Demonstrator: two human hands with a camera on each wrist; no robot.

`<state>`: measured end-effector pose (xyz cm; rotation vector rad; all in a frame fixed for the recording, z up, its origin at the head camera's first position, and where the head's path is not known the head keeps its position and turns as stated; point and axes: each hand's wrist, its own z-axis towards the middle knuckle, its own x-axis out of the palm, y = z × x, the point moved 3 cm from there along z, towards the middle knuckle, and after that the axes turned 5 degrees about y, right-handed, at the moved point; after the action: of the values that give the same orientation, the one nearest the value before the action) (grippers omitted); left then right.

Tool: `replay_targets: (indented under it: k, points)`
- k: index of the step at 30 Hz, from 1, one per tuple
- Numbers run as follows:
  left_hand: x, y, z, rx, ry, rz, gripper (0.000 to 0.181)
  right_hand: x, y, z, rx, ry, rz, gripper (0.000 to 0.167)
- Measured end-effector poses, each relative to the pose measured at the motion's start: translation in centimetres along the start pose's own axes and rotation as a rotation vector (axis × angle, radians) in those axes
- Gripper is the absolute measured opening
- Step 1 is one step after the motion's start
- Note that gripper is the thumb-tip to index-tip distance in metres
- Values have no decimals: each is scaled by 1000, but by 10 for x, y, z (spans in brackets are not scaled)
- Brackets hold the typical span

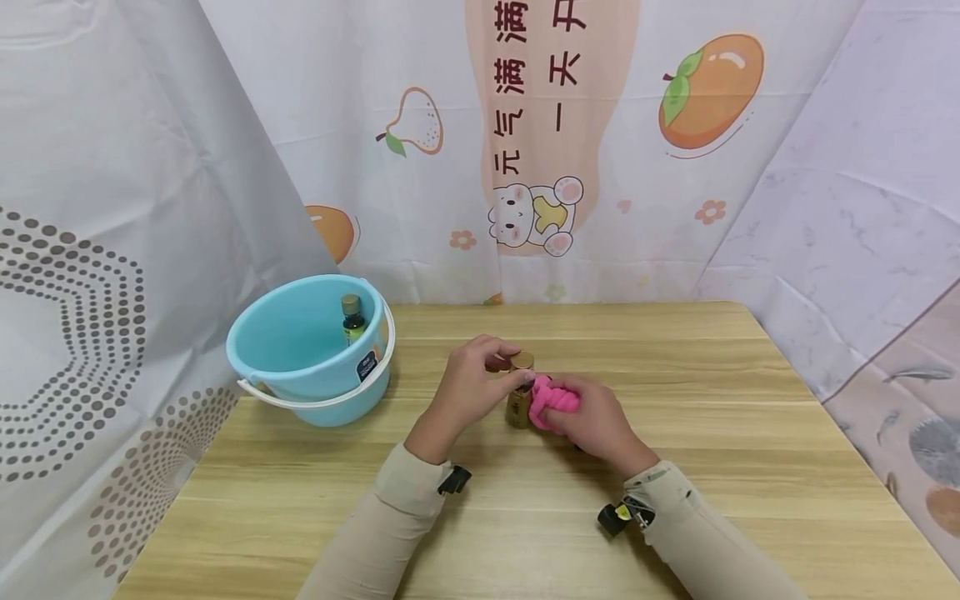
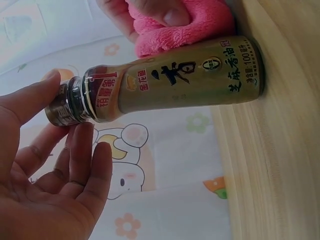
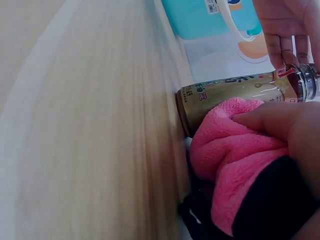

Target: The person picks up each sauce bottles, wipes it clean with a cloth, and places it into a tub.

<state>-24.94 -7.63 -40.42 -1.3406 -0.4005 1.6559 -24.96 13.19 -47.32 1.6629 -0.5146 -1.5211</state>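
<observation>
A sesame oil bottle [image 1: 517, 412] with a gold-brown label stands upright on the wooden table. My left hand [image 1: 468, 385] pinches its cap [image 2: 61, 107] between thumb and fingers. Against the bottle's right side lies a bunched pink cloth [image 1: 561, 402], gripped by my right hand [image 1: 603, 423]. In the right wrist view the plush cloth [image 3: 230, 135] touches the label, with my thumb pressing into it. The left wrist view shows the label [image 2: 185, 75] facing that camera.
A light blue bucket [image 1: 322, 385] with a white handle [image 1: 307, 404] stands at the table's left. Inside it is another bottle [image 1: 352, 317] with a gold cap. A printed curtain [image 1: 435, 192] hangs behind the wooden table [image 1: 675, 367].
</observation>
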Motion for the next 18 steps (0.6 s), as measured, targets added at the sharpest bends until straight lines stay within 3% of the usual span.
replay_targets:
  k: [8, 18]
  points:
    - [1, 4, 0, -57, 10, -74, 32, -5, 1, 0, 56, 6, 169, 36]
    - [1, 7, 1, -55, 26, -105, 30, -16, 10, -1, -3, -100, 234, 31]
